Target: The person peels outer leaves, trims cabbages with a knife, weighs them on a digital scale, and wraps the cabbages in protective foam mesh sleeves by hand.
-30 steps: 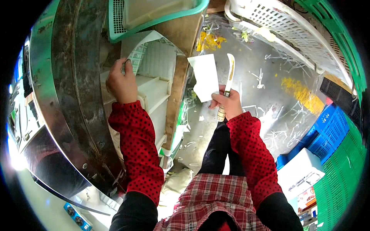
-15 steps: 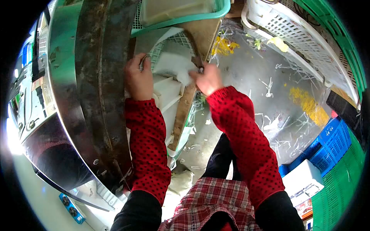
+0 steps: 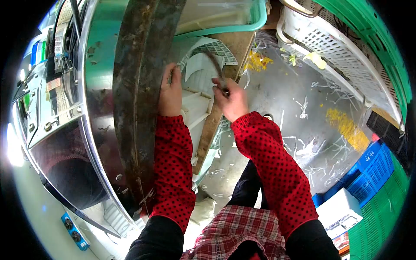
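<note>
My right hand point(image 3: 234, 100) is closed round the lower end of a dark, narrow curved strip point(image 3: 215, 65), which arcs up and to the left. Its exact kind I cannot tell. My left hand point(image 3: 170, 92) has its fingers bent together beside the long dark metal edge; what they hold, if anything, is hidden. Between and beyond my hands lies a pale, sheet-like piece point(image 3: 195, 65), with a green-and-white grid point(image 3: 219, 50) showing behind it. Below them sits a white plastic container point(image 3: 197, 108) next to a wooden strip point(image 3: 207, 138).
A worn dark metal beam point(image 3: 136, 99) runs along my left. A turquoise tray point(image 3: 216, 29) stands ahead. White baskets point(image 3: 333, 43) and a blue crate point(image 3: 370, 164) line the right. Plastic scraps point(image 3: 303, 108) litter the grey floor point(image 3: 273, 86).
My view has shifted, so the metal beam appears further right. The curved strip's far end has swung down and left between my hands. My right hand stays closed on it.
</note>
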Available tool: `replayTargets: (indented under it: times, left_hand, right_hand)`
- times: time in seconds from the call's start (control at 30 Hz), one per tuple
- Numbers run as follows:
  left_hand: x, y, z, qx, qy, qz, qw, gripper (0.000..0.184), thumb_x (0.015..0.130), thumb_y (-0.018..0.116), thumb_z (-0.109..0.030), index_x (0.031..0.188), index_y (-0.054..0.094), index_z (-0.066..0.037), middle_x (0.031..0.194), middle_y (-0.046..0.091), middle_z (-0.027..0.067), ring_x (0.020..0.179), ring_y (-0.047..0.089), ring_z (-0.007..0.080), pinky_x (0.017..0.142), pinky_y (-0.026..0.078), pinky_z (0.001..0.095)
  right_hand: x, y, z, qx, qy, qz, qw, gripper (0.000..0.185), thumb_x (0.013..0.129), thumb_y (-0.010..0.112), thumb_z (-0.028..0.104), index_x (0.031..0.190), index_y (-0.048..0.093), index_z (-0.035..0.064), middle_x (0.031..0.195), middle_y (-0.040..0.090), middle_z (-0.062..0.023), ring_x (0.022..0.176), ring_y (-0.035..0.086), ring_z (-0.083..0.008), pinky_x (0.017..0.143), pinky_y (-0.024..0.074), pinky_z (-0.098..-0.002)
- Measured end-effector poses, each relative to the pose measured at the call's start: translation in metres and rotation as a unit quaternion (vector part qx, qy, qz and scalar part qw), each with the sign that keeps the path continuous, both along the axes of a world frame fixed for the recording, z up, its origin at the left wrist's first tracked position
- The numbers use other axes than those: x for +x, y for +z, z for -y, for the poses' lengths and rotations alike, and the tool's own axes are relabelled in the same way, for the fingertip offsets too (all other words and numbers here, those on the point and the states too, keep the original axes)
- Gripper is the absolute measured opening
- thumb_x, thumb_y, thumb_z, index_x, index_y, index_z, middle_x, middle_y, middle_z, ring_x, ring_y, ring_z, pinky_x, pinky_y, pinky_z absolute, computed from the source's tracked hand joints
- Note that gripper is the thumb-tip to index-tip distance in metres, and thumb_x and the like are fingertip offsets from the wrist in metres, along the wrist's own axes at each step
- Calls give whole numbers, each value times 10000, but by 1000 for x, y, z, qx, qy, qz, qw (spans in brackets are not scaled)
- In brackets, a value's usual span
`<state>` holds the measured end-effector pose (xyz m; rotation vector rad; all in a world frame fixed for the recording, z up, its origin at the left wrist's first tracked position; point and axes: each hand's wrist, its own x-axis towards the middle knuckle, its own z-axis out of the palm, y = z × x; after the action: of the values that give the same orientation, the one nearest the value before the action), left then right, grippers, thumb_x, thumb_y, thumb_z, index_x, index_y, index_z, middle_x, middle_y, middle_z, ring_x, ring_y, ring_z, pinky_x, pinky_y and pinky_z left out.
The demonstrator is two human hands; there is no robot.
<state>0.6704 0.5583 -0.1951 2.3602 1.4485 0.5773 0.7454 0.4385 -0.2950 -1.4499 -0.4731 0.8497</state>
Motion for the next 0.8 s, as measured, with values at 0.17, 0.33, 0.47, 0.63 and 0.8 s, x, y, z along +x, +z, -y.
replayTargets:
  times: [0.17,0.33,0.47,0.63,0.8]
  left_hand:
    - [-3,-5,-4,123,-45,-1,991,148,815,699,-125,952,688,-69,900,675,112,813,661,279,694,507,357]
    - [-6,-9,-7,142,-95,-7,985,152,808,703,-130,951,691,-82,919,674,102,830,659,267,701,508,358]
    - [-5,-7,-8,148,-131,-37,980,151,795,702,-117,942,690,-84,958,672,84,833,660,258,700,511,348]
    - [-5,-9,-11,-8,-163,-55,985,249,765,728,-217,978,698,-91,1001,668,98,858,658,291,739,514,356]
    - [12,7,-6,-161,-164,-298,927,444,736,736,-395,1042,695,-76,1061,656,169,942,640,343,840,498,399]
  right_hand:
    - [6,-17,-2,-174,179,203,947,273,856,609,245,1004,542,26,785,640,-226,766,602,-446,664,483,-504]
    - [12,-22,-47,-225,247,177,926,365,842,616,283,949,528,-54,804,637,-274,811,624,-444,723,495,-509]
    - [16,-40,-88,-235,256,201,916,386,834,624,296,957,530,-57,824,636,-280,815,623,-446,727,500,-499]
    - [10,-15,5,-223,256,161,927,357,855,614,274,1059,557,-12,866,631,-278,827,594,-473,713,488,-509]
    - [19,-18,71,-180,-40,84,979,226,858,635,127,1026,593,-18,869,656,-208,808,668,-321,713,511,-372]
